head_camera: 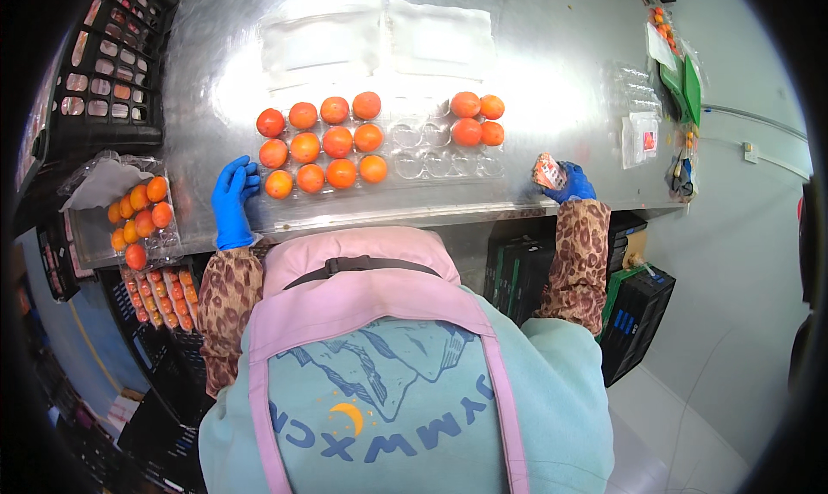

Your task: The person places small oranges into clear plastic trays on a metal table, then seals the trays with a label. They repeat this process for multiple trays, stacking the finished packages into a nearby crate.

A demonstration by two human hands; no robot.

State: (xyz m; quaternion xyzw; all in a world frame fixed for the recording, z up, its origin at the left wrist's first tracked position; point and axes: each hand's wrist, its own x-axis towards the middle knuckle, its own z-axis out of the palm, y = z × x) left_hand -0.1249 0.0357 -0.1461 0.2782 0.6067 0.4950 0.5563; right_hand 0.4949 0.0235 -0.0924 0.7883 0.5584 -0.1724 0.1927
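Observation:
My left hand (pixel 234 193), in a blue glove, rests by the left side of a clear plastic tray filled with rows of orange-red tomatoes (pixel 337 142); no object shows in it. A second clear tray (pixel 438 164) adjoins on the right, with a few tomatoes (pixel 466 132) in its far right cups and its other cups bare. My right hand (pixel 570 182), also blue-gloved, is right of that tray near the table's front edge, its fingers closed around a small printed bundle (pixel 548 172), perhaps stickers. Two white translucent bags or sheets (pixel 441 41) lie beyond the trays.
A black plastic crate (pixel 110 73) stands at the far left. Near it sits another tray of tomatoes (pixel 143 219). Empty clear trays (pixel 637 89), a white packet (pixel 639 141) and a green container (pixel 682 86) lie at the right end. Black crates (pixel 637 322) stand below the steel table (pixel 414 217).

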